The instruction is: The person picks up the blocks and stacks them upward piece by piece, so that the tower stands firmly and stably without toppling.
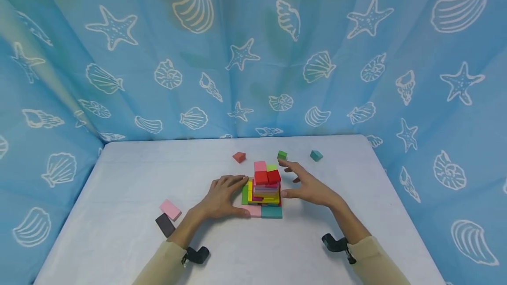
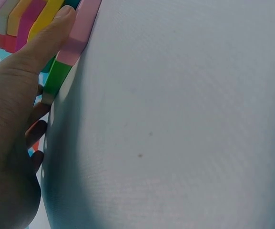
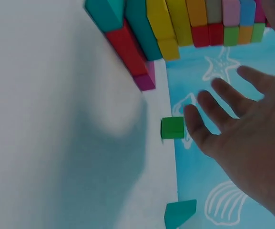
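A tower of colourful flat blocks (image 1: 265,190) stands on the white table, with red and pink pieces on top. At its left side is my left hand (image 1: 219,197), its fingers spread along the base. In the left wrist view the thumb (image 2: 63,16) lies over a pink block (image 2: 80,38) of the bottom layer, beside a green block (image 2: 57,76). My right hand (image 1: 310,188) is held to the right of the tower, fingers spread and bent slightly. The right wrist view shows that hand (image 3: 251,129) with nothing in its palm, apart from the lower layers.
Behind the tower lie a red block (image 1: 239,157), a small green block (image 1: 282,155) and a teal block (image 1: 316,155). A pink block (image 1: 170,210) and a dark block (image 1: 165,225) lie by my left forearm. A blue seashell curtain (image 1: 253,91) hangs behind the table.
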The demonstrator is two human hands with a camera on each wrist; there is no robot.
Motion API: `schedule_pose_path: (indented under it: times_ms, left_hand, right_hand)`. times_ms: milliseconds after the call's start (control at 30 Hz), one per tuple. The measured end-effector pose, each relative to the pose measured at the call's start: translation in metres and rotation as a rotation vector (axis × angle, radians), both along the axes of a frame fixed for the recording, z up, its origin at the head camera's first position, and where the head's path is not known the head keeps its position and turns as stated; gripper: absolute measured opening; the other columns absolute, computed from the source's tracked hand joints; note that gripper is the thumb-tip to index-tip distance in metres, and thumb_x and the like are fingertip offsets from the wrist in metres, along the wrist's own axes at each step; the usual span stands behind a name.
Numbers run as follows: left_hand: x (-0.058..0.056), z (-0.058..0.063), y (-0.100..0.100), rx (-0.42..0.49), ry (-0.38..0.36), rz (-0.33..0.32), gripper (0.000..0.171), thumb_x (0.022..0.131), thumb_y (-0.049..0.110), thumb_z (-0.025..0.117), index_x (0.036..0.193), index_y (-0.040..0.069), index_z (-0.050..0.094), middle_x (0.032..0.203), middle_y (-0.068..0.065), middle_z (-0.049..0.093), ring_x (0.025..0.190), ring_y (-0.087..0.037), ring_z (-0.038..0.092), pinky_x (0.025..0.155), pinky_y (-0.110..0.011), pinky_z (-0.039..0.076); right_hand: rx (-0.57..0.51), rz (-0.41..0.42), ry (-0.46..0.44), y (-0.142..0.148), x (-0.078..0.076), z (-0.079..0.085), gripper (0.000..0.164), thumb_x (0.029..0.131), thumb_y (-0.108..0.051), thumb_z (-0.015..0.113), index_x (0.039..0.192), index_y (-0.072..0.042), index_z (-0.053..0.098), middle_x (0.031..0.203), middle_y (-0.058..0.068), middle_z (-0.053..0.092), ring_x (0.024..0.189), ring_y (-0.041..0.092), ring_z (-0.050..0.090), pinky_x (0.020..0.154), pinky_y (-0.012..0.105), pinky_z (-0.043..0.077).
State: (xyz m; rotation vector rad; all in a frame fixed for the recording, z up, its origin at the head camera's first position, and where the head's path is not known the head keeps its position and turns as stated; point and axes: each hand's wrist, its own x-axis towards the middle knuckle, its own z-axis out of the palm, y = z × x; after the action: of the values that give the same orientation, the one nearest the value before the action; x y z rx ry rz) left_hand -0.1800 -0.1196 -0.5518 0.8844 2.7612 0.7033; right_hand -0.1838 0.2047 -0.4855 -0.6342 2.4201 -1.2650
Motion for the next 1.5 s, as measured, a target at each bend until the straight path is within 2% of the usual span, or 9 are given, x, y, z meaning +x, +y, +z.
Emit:
schedule_pose_path:
  times_ms: [133, 333, 467, 633, 900, 1033, 1133, 1267, 1500]
  left_hand:
    - [0.0, 0.001, 0.001, 0.0, -0.003, -0.005, 0.107, 0.073, 0.075, 0.071, 0.16, 0.028, 0.03, 0.162, 0.003, 0.033, 0.145, -0.028, 0.029, 0.114, -0.056, 0.026]
    - [0.0, 0.001, 0.0, -0.009, 0.003, 0.005, 0.107, 0.073, 0.075, 0.071, 0.159, 0.028, 0.03, 0.162, 0.003, 0.033, 0.144, -0.028, 0.03, 0.114, -0.056, 0.027]
    - [0.0, 0.001, 0.0, -0.015, 0.003, 0.004, 0.107, 0.073, 0.075, 0.071, 0.159, 0.028, 0.03, 0.162, 0.002, 0.033, 0.144, -0.029, 0.029, 0.114, -0.056, 0.026]
    - [0.0, 0.001, 0.002, 0.001, 0.003, -0.007, 0.106, 0.073, 0.075, 0.071, 0.159, 0.028, 0.031, 0.162, 0.002, 0.033, 0.144, -0.029, 0.03, 0.114, -0.056, 0.027]
    - [0.0, 0.001, 0.001, -0.008, 0.016, 0.01, 0.106, 0.072, 0.076, 0.071, 0.159, 0.028, 0.032, 0.161, 0.003, 0.035, 0.143, -0.027, 0.03, 0.113, -0.056, 0.027]
    - [0.0, 0.002, 0.0, -0.009, 0.002, -0.009, 0.107, 0.074, 0.075, 0.07, 0.16, 0.027, 0.03, 0.162, 0.002, 0.033, 0.144, -0.028, 0.029, 0.114, -0.055, 0.027]
    - [-0.001, 0.004, -0.001, 0.004, 0.008, -0.014, 0.106, 0.074, 0.075, 0.07, 0.159, 0.026, 0.031, 0.161, 0.001, 0.034, 0.144, -0.028, 0.029, 0.113, -0.055, 0.028]
    - [-0.003, 0.004, -0.002, 0.001, 0.025, 0.0, 0.106, 0.073, 0.076, 0.07, 0.159, 0.028, 0.031, 0.161, 0.002, 0.035, 0.143, -0.027, 0.03, 0.112, -0.055, 0.028]
    - [-0.001, -0.001, -0.003, 0.026, 0.017, -0.013, 0.105, 0.074, 0.076, 0.07, 0.159, 0.026, 0.032, 0.161, 0.001, 0.035, 0.142, -0.028, 0.031, 0.112, -0.056, 0.028]
  right_hand:
    - [0.032, -0.01, -0.006, 0.01, -0.018, -0.008, 0.09, 0.084, -0.04, 0.079, 0.158, -0.025, 0.029, 0.161, 0.003, 0.031, 0.14, 0.033, 0.037, 0.104, 0.057, 0.045]
    - [0.197, -0.185, 0.14, 0.014, -0.061, -0.029, 0.064, 0.096, -0.038, 0.068, 0.15, -0.012, 0.045, 0.147, 0.013, 0.049, 0.124, 0.032, 0.054, 0.097, 0.052, 0.052]
    - [0.255, -0.28, 0.161, 0.003, -0.084, -0.041, 0.047, 0.102, -0.033, 0.058, 0.142, -0.008, 0.056, 0.137, 0.017, 0.057, 0.115, 0.033, 0.059, 0.098, 0.05, 0.052]
    - [0.249, -0.368, 0.143, -0.007, -0.098, -0.05, 0.033, 0.102, -0.031, 0.059, 0.126, -0.011, 0.07, 0.125, 0.012, 0.062, 0.112, 0.03, 0.058, 0.097, 0.049, 0.05]
    - [0.298, -0.338, 0.161, -0.016, -0.089, -0.046, 0.029, 0.092, -0.028, 0.074, 0.119, -0.018, 0.07, 0.113, 0.003, 0.064, 0.098, 0.023, 0.058, 0.085, 0.037, 0.054]
    - [0.174, -0.344, 0.202, -0.017, -0.075, -0.024, 0.034, 0.091, -0.031, 0.075, 0.122, -0.018, 0.068, 0.113, 0.001, 0.064, 0.095, 0.021, 0.057, 0.077, 0.034, 0.053]
    - [0.008, -0.276, 0.203, -0.02, -0.063, 0.003, 0.039, 0.091, -0.035, 0.076, 0.127, -0.02, 0.068, 0.116, 0.0, 0.064, 0.098, 0.022, 0.057, 0.078, 0.037, 0.052]
    - [-0.069, -0.117, 0.178, -0.026, -0.049, 0.031, 0.042, 0.091, -0.04, 0.074, 0.129, -0.026, 0.068, 0.116, -0.005, 0.063, 0.103, 0.021, 0.056, 0.086, 0.04, 0.05]
    - [-0.029, -0.049, 0.153, -0.025, -0.033, 0.038, 0.042, 0.091, -0.038, 0.073, 0.13, -0.024, 0.067, 0.115, -0.007, 0.062, 0.102, 0.019, 0.055, 0.087, 0.039, 0.05]
